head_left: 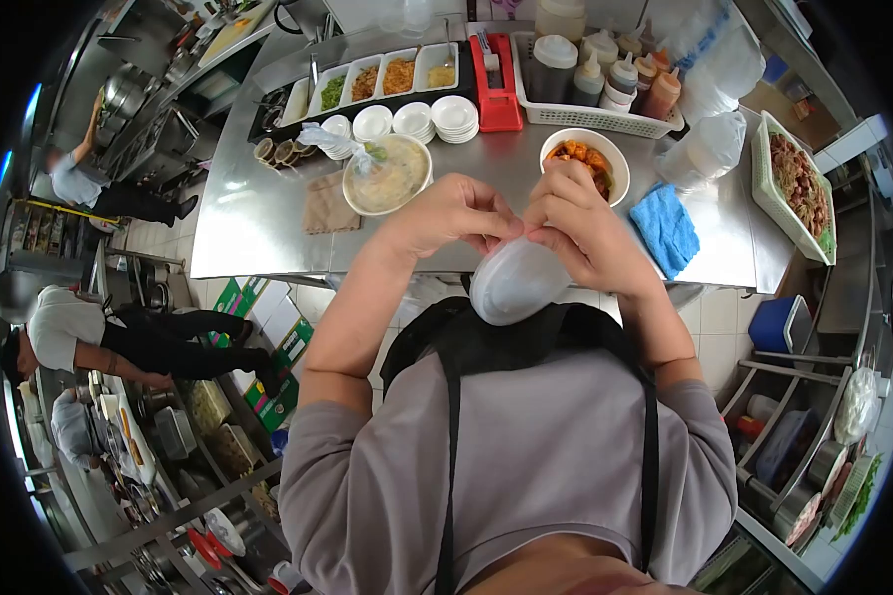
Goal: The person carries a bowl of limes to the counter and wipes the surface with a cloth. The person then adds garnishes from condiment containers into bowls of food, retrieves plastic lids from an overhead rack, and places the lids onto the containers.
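My left hand point(463, 212) and my right hand point(577, 220) meet at the counter's front edge, both pinching the top of a whitish, translucent plastic bag or pouch point(519, 283) that hangs between them over the apron. Just beyond my right hand stands a white bowl point(617, 157) of orange-red food. To the left of my left hand is a large round container point(392, 177) of pale soup, with a knotted clear bag point(363, 159) lying on it. A folded brown cloth point(329, 203) lies beside that container.
Stacked white dishes point(453, 117), topping trays point(399, 77), a red holder point(497, 84) and a bottle basket point(600, 120) line the counter's back. A blue cloth point(666, 230) lies right. Co-workers point(67, 322) point(74, 180) are on the left.
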Action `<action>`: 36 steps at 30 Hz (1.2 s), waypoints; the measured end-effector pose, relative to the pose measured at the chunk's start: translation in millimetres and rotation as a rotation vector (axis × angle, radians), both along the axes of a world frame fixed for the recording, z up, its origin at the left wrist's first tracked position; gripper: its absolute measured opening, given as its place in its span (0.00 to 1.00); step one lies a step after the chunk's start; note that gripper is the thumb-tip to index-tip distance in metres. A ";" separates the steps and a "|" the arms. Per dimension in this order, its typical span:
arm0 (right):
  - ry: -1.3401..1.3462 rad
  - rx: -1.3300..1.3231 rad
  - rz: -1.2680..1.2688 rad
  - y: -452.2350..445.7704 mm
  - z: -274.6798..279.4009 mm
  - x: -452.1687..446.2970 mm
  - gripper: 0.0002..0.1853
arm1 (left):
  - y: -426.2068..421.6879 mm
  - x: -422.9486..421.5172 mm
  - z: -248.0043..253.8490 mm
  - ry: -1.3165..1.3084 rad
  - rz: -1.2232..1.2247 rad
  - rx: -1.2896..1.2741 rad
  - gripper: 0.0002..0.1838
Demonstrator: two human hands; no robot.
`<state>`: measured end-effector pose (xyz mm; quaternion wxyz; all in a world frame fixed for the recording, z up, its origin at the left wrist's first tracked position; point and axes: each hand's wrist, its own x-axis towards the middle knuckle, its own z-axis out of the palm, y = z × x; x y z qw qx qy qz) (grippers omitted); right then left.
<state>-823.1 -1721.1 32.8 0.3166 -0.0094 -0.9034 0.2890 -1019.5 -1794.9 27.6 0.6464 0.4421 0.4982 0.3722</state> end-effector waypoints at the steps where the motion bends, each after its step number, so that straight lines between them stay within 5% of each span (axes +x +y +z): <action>1: -0.003 0.007 0.009 -1.8 1.7 -1.0 0.05 | -2.7 -0.5 2.5 0.020 0.006 0.018 0.11; 8: 0.009 0.055 0.128 -8.0 15.6 -7.4 0.04 | -26.9 -32.5 3.2 0.211 0.292 0.146 0.10; 13: 0.351 -0.424 0.214 8.0 16.3 -0.7 0.02 | -61.2 -79.7 2.8 0.239 0.526 0.223 0.11; 18: 0.277 -0.249 -0.098 9.3 14.6 -14.4 0.10 | -64.1 -81.4 9.3 0.254 0.489 0.165 0.12; 24: -0.135 -0.340 0.077 -9.6 3.5 -52.0 0.22 | -48.3 -66.0 -24.9 -0.022 0.367 0.048 0.14; 27: -0.189 -0.136 0.060 4.1 -17.1 -52.9 0.20 | -47.7 -59.3 -41.7 -0.229 0.335 0.032 0.14; 36: -0.057 -0.400 0.039 7.0 -47.4 -43.2 0.20 | -37.3 -48.9 -65.3 -0.377 0.236 0.057 0.12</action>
